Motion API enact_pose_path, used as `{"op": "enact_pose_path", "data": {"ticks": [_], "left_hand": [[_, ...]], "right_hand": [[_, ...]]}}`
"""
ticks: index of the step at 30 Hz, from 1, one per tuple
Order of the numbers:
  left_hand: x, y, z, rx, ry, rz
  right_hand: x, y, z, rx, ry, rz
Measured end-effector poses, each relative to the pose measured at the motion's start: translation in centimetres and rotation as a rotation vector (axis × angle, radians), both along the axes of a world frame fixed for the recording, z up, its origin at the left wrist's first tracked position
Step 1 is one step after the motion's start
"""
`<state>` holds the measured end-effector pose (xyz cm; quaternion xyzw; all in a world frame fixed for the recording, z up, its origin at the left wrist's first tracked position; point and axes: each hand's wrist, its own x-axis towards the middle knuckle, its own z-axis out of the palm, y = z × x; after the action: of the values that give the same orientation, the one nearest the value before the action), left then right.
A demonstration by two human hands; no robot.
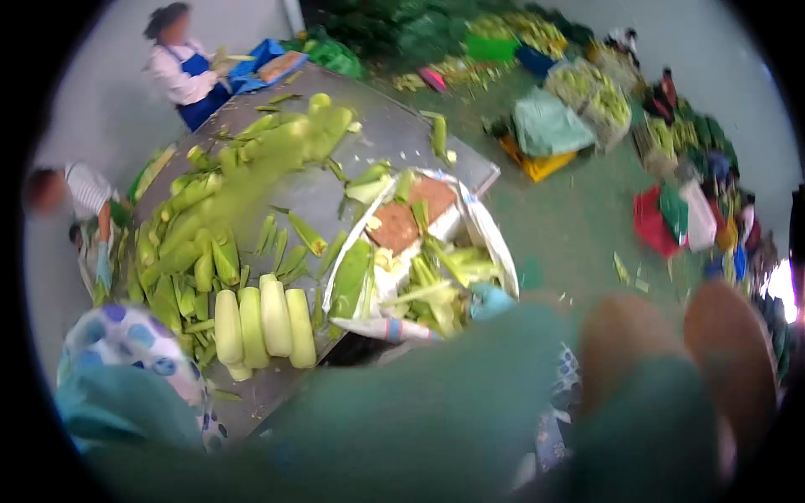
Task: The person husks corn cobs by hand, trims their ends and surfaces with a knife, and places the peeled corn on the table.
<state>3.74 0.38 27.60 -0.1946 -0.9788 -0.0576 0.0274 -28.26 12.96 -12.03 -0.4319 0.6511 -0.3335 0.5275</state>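
A large blurred teal-gloved hand, which looks like my left hand (419,402), crosses the bottom of the head view very near the camera. Its fingers stretch rightward, apart, with brownish tips and nothing visible between them. Behind it, my right hand (490,300), in a light blue glove, is at the husks (436,293) in a white sack (503,243); its fingers are mostly hidden. Several peeled pale green cobs (275,314) lie side by side on the metal table (314,201). Unpeeled green corn (197,201) is heaped behind them.
One person (189,75) in a blue apron stands at the table's far end; another person (84,193) is at its left side. A green bag (549,121), a red container (654,222) and filled sacks (591,92) stand on the green floor (545,226). Polka-dot fabric (134,339) shows lower left.
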Motion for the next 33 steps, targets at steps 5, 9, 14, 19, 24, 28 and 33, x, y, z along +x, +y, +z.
{"op": "enact_pose_path", "data": {"ticks": [5, 9, 14, 19, 24, 28, 33], "left_hand": [[-1.3, -0.3, 1.0, -0.025, -0.061, -0.004], [-1.4, -1.3, 1.8, 0.023, -0.136, 0.049], [0.2, -6.4, 0.7, 0.392, -0.325, 0.586], [0.5, -20.6, -12.9, 1.424, -0.108, 0.897], [-1.6, -35.6, -27.0, 2.324, 0.263, 1.033], [-4.8, -46.1, -34.0, 2.537, 0.656, 1.265], [-4.6, -49.1, -37.4, 0.895, 0.311, 1.731]], "right_hand": [[1.7, -1.5, 3.8, 0.105, 0.239, 0.059], [0.0, -1.4, 1.8, 0.1, 0.264, 0.055], [2.7, -0.8, 4.4, 0.141, 0.364, 0.025], [3.0, -0.4, 0.5, 0.09, 0.485, -0.111], [3.8, 4.1, -2.8, -0.102, 0.53, -0.201], [4.1, 5.0, -4.9, 0.012, 0.737, -0.196], [5.6, 11.2, -7.8, 0.152, 0.581, -0.314]]}}
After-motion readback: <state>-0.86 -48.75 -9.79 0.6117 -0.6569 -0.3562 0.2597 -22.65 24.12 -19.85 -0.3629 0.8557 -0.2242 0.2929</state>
